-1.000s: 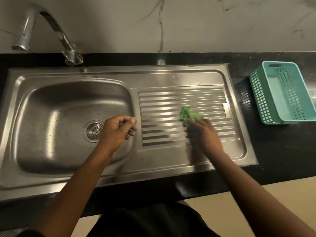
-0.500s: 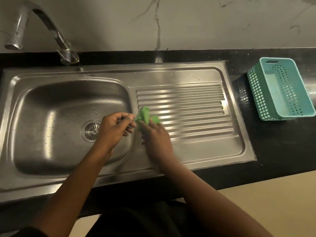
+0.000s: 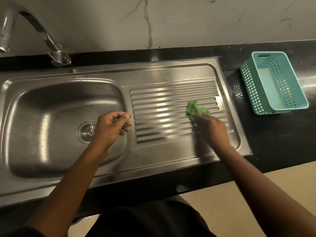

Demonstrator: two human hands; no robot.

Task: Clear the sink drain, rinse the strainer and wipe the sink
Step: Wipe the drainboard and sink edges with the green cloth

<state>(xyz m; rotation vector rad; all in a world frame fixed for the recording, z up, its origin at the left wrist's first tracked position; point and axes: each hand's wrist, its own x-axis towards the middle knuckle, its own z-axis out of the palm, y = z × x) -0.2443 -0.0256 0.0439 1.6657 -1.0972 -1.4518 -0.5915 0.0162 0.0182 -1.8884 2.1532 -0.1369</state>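
A steel sink (image 3: pixel 51 103) fills the left, with its round strainer (image 3: pixel 87 132) seated in the drain, partly hidden behind my left hand. My left hand (image 3: pixel 112 128) hovers over the basin's right edge, fingers curled loosely with nothing in them. To the right lies the ribbed drainboard (image 3: pixel 162 106). My right hand (image 3: pixel 212 129) presses a crumpled green cloth (image 3: pixel 195 110) onto the right part of the ribs.
A curved steel tap (image 3: pixel 51 43) rises at the back left. A teal plastic basket (image 3: pixel 273 82) lies on the black counter (image 3: pixel 277 142) right of the sink. A marble wall stands behind. Beige floor shows below the counter edge.
My right hand swept the green cloth left across the drainboard to the basin edge, then back to the right side. My left hand stayed over the basin's edge.
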